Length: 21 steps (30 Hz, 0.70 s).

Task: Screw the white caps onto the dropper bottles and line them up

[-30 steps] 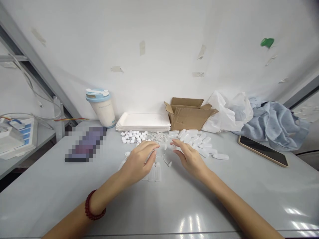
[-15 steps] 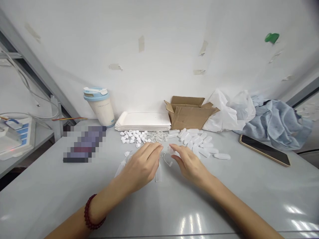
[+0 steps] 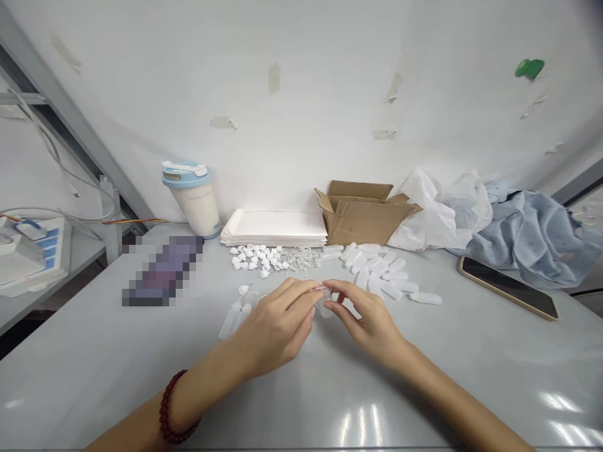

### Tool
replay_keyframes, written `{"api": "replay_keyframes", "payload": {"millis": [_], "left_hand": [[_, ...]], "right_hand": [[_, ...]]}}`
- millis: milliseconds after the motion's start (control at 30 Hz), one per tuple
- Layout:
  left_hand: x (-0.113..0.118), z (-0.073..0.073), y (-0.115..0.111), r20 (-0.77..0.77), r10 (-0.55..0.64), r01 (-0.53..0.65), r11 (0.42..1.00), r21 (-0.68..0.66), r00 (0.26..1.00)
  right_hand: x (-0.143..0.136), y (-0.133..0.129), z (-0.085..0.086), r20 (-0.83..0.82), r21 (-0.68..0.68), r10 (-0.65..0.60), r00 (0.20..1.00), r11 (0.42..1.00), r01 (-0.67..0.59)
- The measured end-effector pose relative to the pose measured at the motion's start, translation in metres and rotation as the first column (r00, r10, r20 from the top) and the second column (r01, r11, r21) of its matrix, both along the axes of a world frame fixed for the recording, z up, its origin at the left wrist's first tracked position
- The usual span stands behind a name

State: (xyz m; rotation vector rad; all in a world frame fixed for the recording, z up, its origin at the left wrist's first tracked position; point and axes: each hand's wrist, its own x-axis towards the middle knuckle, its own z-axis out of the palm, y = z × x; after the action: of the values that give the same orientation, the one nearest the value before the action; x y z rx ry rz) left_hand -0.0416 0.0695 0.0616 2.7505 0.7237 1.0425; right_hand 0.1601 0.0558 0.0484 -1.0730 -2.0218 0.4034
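Near the middle of the frame, both bare hands of a person meet above a grey counter [image 3: 325, 402]. The right hand [image 3: 372, 317] has its thumb and index finger closed on a small translucent tube [image 3: 326, 309], which hangs between the two hands. The left hand [image 3: 282, 320] brings its fingertips together at the upper part of this same tube; whether they grip something, one cannot tell, because the back of the hand covers it. Around the left wrist, at the lower left, is a dark red bracelet [image 3: 172, 408].

Just to the left of the left hand lie some capped tubes [image 3: 228, 323], partly hidden by it. Above the hands in the frame, a group of white caps [image 3: 264, 257] lies beside a tangle of white cords [image 3: 301, 258], and to the right of these is a heap of loose tubes [image 3: 378, 267]. Behind them, near the wall, stand a stack of white trays or envelopes [image 3: 282, 229] and an open cardboard box [image 3: 362, 223]. At centre left a cup with blue lid [image 3: 193, 204] leans a little; at centre right a phone [image 3: 509, 287] lies before a blue cloth [image 3: 537, 235].
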Motion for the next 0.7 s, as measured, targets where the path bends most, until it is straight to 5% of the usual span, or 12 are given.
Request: {"api": "replay_keyframes", "payload": {"millis": [167, 333, 500, 700], "left_hand": [[0.003, 0.002, -0.004, 0.030, -0.002, 0.004, 0.996, -0.089, 1.000], [0.003, 0.002, -0.005, 0.067, 0.002, 0.007, 0.990, -0.144, 0.998], [0.002, 0.001, -0.006, 0.070, 0.001, 0.011, 0.986, -0.167, 0.998], [0.005, 0.001, -0.006, 0.063, -0.026, 0.035, 0.988, -0.153, 0.998]], "right_hand": [[-0.002, -0.002, 0.008, -0.207, -0.243, -0.012, 0.978, 0.969, -0.040], [-0.002, -0.002, 0.011, -0.453, -0.481, -0.053, 0.890, 0.855, -0.194], [-0.001, -0.003, 0.013, -0.529, -0.564, -0.101, 0.843, 0.784, -0.260], [0.002, 0.000, 0.012, -0.596, -0.568, -0.157, 0.788, 0.776, -0.274]]}}
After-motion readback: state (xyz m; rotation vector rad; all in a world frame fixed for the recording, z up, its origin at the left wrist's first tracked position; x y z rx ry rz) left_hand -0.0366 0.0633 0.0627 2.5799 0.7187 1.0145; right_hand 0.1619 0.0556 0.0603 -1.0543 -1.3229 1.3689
